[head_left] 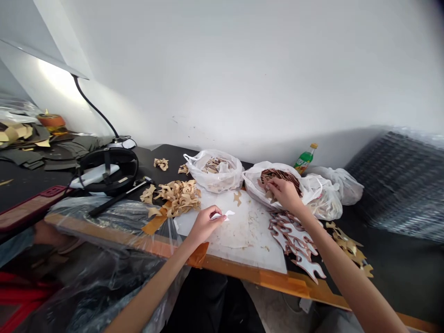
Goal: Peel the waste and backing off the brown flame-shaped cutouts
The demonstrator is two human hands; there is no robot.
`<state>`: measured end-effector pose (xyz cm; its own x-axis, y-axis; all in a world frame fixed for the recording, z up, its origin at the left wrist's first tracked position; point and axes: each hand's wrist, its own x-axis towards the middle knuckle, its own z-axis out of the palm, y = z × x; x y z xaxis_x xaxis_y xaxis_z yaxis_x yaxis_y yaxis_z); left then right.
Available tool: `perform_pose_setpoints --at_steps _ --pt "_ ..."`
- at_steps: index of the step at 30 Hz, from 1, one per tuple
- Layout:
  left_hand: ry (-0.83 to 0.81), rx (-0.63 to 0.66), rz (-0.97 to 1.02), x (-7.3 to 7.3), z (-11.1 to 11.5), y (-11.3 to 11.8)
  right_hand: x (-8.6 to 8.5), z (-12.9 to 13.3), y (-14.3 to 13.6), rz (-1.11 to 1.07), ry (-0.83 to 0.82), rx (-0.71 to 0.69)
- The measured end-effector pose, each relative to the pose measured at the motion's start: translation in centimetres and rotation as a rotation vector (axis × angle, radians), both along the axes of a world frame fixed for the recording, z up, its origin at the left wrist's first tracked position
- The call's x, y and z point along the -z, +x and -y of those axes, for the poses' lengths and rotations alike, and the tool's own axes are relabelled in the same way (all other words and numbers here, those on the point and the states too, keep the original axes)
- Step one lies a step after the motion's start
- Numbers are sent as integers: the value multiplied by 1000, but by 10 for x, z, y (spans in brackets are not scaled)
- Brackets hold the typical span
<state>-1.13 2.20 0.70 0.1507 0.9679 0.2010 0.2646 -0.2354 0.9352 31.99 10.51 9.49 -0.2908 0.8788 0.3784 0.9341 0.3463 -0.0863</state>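
Observation:
My left hand [205,225] is closed in a pinch on a small white cut-out piece [229,213], above the white work sheet [239,236]. Part of that piece is hidden by the fingers. My right hand [283,190] reaches over the right-hand plastic bag [255,187], which is full of thin brown pieces [282,175]. Its fingertips are pinched on a brown cut-out piece, mostly covered by the hand. A single tan cut-out [237,198] lies on the sheet between the hands. Below my right hand, a pile of white cut-outs with brown edges [296,240] is spread out.
Tan cut-outs [180,196] are heaped left of the sheet. Another open bag [222,182] stands behind it. A green bottle [304,159], tied bags [328,199] and bubble wrap [398,185] are at right. A hammer [120,198], headset [107,171] and lamp [93,104] are left.

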Motion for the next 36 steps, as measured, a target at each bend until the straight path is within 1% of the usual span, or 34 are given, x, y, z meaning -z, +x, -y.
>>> perform_pose_setpoints --at_steps 3,6,10,13,16,18,20,21,23,25,26,28,29,30,31,32,34,35,36 --pt "18 -17 12 0 0 0 9 -5 -7 -41 7 1" --pt "30 -45 30 2 1 -1 12 -17 -4 -119 1 13" --pt "-42 -27 106 4 3 1 8 -32 14 -290 -62 -11" --pt "-151 19 210 2 6 3 4 -38 32 -455 -113 -17" --pt "-239 59 298 -1 9 4 -2 -38 44 -618 -120 -12" --pt "-239 52 310 -1 10 3 -8 -31 44 -707 -120 -35" --pt "-207 33 306 1 8 2 -12 -18 36 -769 -132 -76" --pt "-184 15 303 3 7 1 -11 -9 28 -785 -165 -110" --pt "-139 -37 287 8 3 -1 -4 14 5 -779 -300 -214" --pt "-113 -93 261 11 1 -2 11 40 -23 -707 -564 -382" --pt "-110 -114 250 11 1 -3 20 53 -37 -662 -653 -448" --pt "-112 -128 244 9 2 -4 38 74 -61 -578 -758 -519" --pt "-115 -120 242 7 3 -4 46 81 -70 -535 -780 -535" --pt "-119 -103 237 5 5 -4 52 86 -77 -497 -768 -538" --pt "-123 -81 230 4 6 -4 55 89 -81 -469 -720 -533" --pt "-125 -56 223 3 8 -4 57 90 -84 -458 -640 -520" --pt "-118 -10 206 2 10 -3 57 88 -88 -492 -450 -471" --pt "-102 8 194 2 10 -2 55 86 -90 -534 -382 -449" --pt "-77 26 176 3 11 -1 54 84 -92 -585 -349 -437"
